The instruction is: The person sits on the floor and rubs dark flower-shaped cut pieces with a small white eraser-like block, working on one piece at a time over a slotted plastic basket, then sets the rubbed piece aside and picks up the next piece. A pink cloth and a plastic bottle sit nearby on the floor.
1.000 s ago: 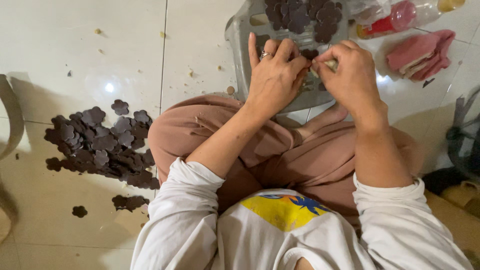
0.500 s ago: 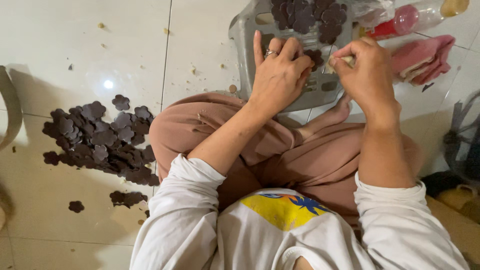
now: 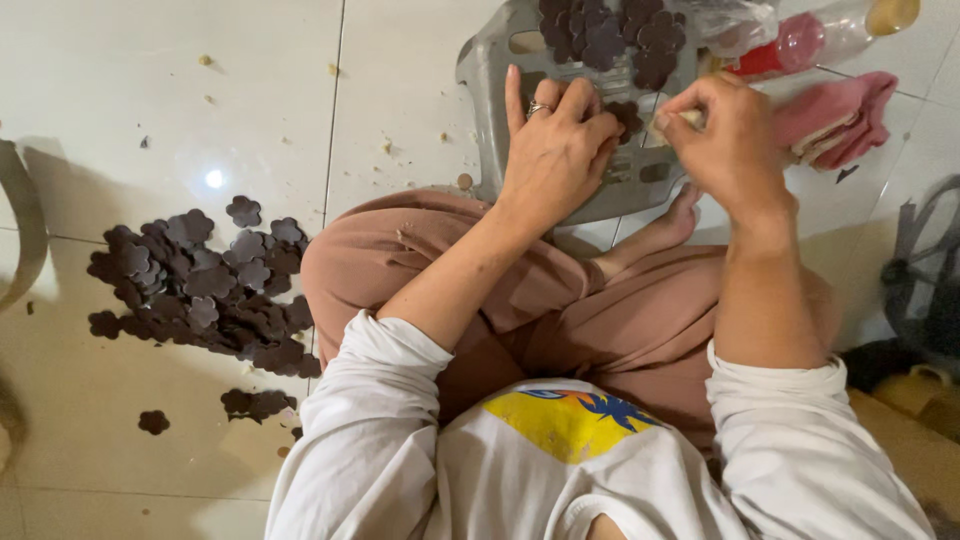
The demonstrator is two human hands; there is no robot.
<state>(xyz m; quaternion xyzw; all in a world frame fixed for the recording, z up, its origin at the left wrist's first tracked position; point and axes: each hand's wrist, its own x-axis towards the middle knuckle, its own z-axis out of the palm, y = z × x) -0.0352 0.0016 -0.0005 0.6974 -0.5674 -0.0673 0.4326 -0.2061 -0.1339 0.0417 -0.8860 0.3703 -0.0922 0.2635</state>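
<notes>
Over the grey plastic stool [image 3: 505, 100], the left hand [image 3: 555, 150] pinched a dark flower-shaped piece [image 3: 627, 115] at its fingertips, just left of the right hand [image 3: 725, 130], whose grip was clamped on a small pale object [image 3: 690, 119].

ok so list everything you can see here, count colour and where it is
flower-shaped pieces: a pile too many to count, dark brown, on the floor left of the knees
more flower-shaped pieces: a heap, dark brown, on the stool
single flower piece: one, dark brown, at the left fingertips
plastic stool: one, grey, on the floor ahead
bottle: one, clear with red inside, top right
folded cloth: one, pink, right of the stool
tiled floor: pale, with crumbs
trousers: pinkish brown
left hand: ring on a finger, on the stool
right hand: pinching a small pale thing
</notes>
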